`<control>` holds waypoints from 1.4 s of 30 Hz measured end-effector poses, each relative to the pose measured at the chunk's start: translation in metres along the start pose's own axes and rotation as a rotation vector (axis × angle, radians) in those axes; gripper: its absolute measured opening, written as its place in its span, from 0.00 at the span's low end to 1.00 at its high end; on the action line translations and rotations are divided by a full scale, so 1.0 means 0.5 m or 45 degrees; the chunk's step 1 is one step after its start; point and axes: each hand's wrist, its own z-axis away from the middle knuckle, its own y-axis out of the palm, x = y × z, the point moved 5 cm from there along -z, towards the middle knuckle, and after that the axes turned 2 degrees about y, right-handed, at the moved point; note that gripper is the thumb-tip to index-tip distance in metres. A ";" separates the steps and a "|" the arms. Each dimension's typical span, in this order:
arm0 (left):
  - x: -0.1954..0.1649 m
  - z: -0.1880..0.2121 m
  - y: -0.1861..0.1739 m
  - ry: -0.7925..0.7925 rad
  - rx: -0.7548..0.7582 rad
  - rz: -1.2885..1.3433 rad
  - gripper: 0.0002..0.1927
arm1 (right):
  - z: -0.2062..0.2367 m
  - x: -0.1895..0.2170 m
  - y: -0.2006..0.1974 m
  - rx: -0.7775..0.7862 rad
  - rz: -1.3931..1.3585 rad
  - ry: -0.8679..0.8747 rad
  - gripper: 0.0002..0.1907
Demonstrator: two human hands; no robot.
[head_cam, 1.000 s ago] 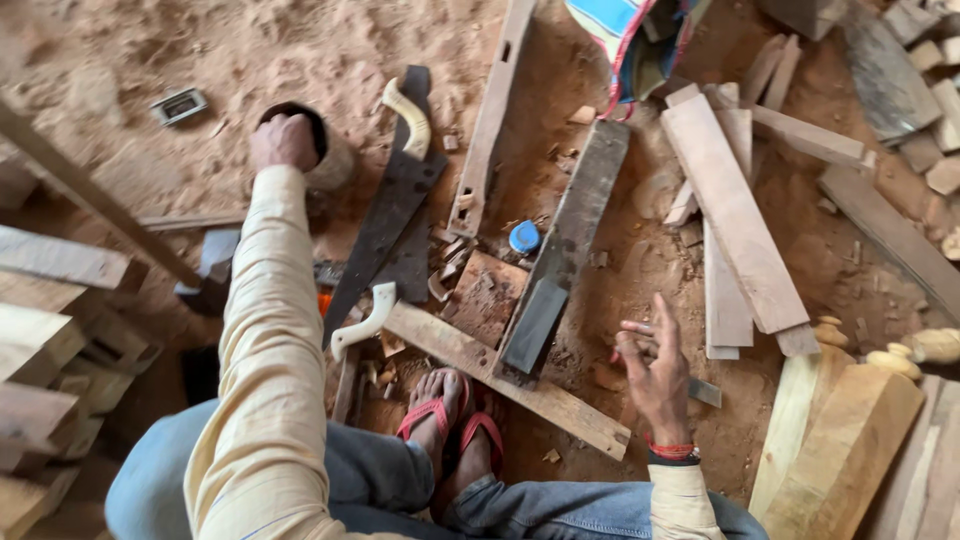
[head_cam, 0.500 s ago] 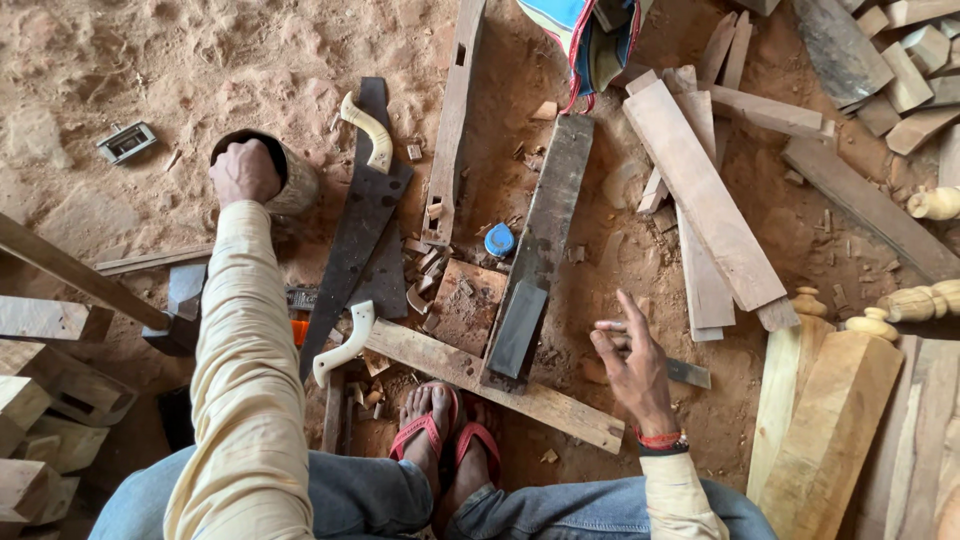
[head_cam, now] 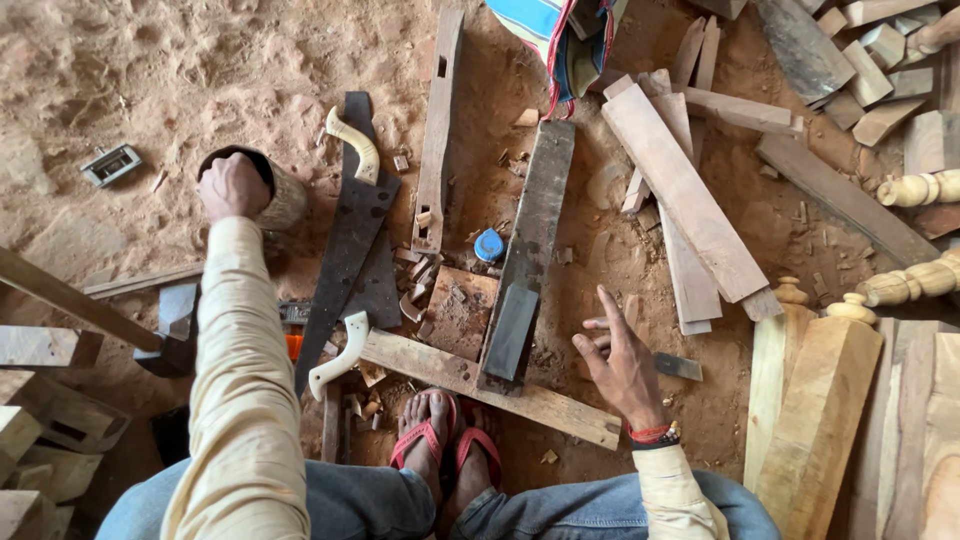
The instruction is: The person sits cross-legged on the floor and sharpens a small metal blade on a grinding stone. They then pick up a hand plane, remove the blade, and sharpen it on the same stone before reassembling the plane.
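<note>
Down on the sawdust-covered floor, the left hand point(head_cam: 232, 187) sits right on the mouth of a small round container point(head_cam: 278, 195) with a dark opening; fingers are curled down over the rim, though whether they're actually clamped on it or just resting I can't tell from this angle. That container stands upright on the dirt at the upper left, just beside the pale handle of a handsaw point(head_cam: 350, 235) whose dark blade runs diagonally down toward the feet; a second saw handle point(head_cam: 335, 357) pokes out lower down, touching a flat wooden plank point(head_cam: 500, 390) that lies crosswise in front of the red sandals point(head_cam: 440, 445).

Right hand point(head_cam: 625, 365) is out to the side, palm open, fingers spread wide and holding nothing; it hovers over the ground just beside a small dark flat piece point(head_cam: 680, 367), not touching it as far as I can see. A long dark board point(head_cam: 528, 250) lies between the two hands, its lower end resting on the plank; a little blue round thing point(head_cam: 489, 245) sits right next to it. Off to the right there's a loose stack of lighter planks point(head_cam: 690, 200) and a couple of turned wooden spindles point(head_cam: 915, 280); a small grey metal frame point(head_cam: 110, 165) lies alone at far left.
</note>
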 end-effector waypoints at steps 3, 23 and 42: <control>0.009 0.002 -0.002 -0.017 -0.098 -0.015 0.08 | 0.001 0.016 -0.002 0.018 0.086 -0.030 0.42; 0.059 0.035 -0.159 -0.249 -0.037 0.363 0.16 | 0.027 0.082 0.002 0.176 0.263 -0.149 0.42; 0.070 0.099 -0.356 -0.172 -0.415 0.716 0.13 | 0.031 0.056 0.041 0.359 0.438 -0.088 0.42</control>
